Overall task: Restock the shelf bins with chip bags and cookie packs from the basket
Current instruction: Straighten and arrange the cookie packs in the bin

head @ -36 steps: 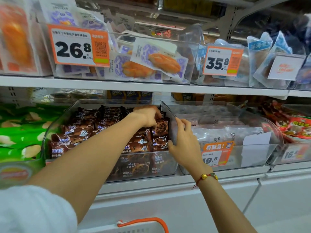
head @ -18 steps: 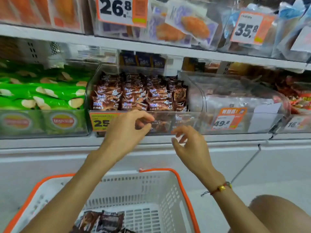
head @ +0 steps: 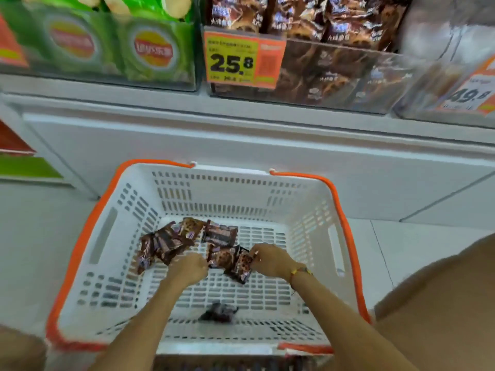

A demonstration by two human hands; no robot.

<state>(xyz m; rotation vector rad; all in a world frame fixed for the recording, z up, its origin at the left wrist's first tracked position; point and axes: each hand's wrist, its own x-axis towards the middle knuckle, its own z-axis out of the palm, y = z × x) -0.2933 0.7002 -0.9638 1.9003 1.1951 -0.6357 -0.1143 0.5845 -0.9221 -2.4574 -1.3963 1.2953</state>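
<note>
- Brown cookie packs (head: 171,241) lay in the white basket (head: 107,236), frame centre.
- Left hand (head: 188,269) curled; grip unclear.
- Right hand (head: 269,259) pinched one pack (head: 241,263).

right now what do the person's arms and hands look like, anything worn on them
Both forearms are bare, with no sleeves or gloves in view. The right hand has a thin red cord bracelet at the wrist, with a small gold bead on it. The left hand and its wrist show nothing worn: no ring, watch or band that I can make out.
</note>
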